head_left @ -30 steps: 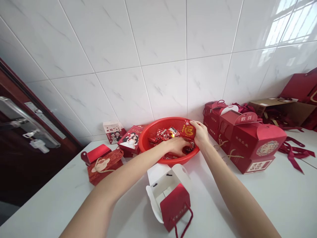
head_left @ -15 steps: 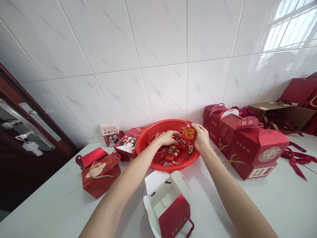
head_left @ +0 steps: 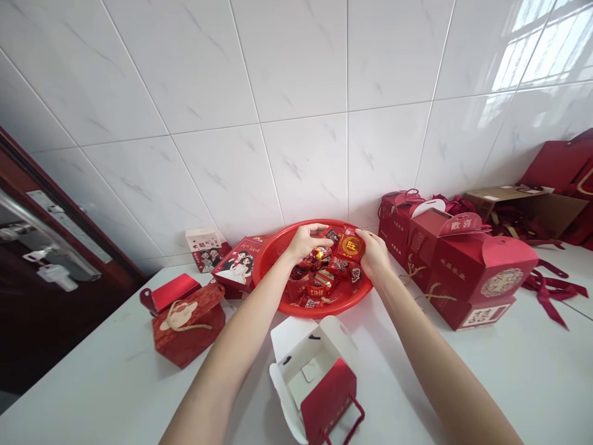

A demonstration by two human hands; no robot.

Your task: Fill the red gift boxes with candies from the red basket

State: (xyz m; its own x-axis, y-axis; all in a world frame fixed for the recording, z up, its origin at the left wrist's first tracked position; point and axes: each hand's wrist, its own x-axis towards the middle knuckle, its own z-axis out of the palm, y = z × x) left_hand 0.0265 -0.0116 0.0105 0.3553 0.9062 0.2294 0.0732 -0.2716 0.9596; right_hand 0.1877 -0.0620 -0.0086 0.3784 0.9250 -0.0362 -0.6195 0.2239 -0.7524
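Observation:
A red plastic basket (head_left: 265, 272) full of small red-wrapped candies (head_left: 323, 281) stands against the wall. Over its right side, my right hand (head_left: 374, 254) is closed on the edge of a red packet (head_left: 349, 246) with a round gold emblem. Above the basket's middle, my left hand (head_left: 306, 243) has its fingers curled round a small wrapped candy (head_left: 332, 236), dark and red; part of it is hidden by the fingers. Nearer to me, between my forearms, an open gift box (head_left: 328, 398), white inside and red outside with a cord handle, sits on the table.
Left of the basket stand small red boxes, among them a box with a cartoon couple (head_left: 238, 267) and a rope-handled box (head_left: 189, 324). Closed red gift boxes (head_left: 463, 272) line the right side. Behind them is a cardboard carton (head_left: 551, 210), with red ribbon (head_left: 551, 296) nearby.
My left hand has risen out of the candy pile with a small candy in its fingers. The packet in my right hand has turned so its gold emblem faces me more.

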